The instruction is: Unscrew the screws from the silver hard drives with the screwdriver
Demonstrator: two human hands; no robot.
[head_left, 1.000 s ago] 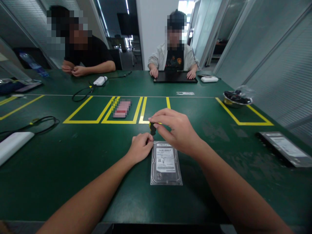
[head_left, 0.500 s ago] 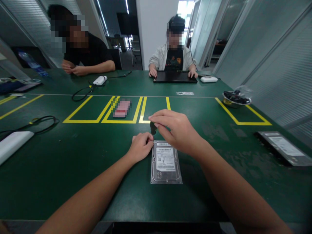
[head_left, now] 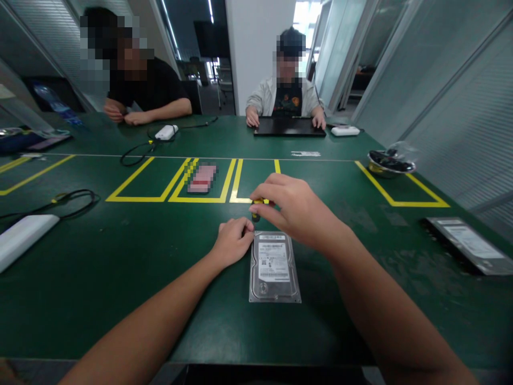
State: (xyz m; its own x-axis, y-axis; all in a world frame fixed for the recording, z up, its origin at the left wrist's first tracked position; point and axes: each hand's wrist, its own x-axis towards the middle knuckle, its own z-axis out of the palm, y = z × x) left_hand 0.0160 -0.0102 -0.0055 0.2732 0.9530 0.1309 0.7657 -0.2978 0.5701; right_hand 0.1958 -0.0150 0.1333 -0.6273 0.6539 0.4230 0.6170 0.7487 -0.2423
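A silver hard drive (head_left: 276,267) with a white label lies flat on the green table in front of me. Above its far left corner, the short black-and-yellow handle of a screwdriver (head_left: 255,215) stands roughly upright. My right hand (head_left: 292,206) grips this handle between thumb and fingers; its tip is hidden. My left hand (head_left: 233,240) rests at the same corner, with thumb and fingers pressed together close under the screwdriver. What those fingers pinch, if anything, is too small and covered to make out.
A second hard drive (head_left: 468,243) lies at the right. Behind it stands a metal bowl (head_left: 387,164) with dark items. A pink-and-red pack (head_left: 203,178) sits inside yellow tape. White power banks with cables (head_left: 26,238) lie left. Two people sit across, one touching a black panel (head_left: 289,126).
My right hand has turned on the screwdriver handle and its fingers sit differently, so yellow parts now show. My left hand and the hard drive keep their places. The view shifts slightly.
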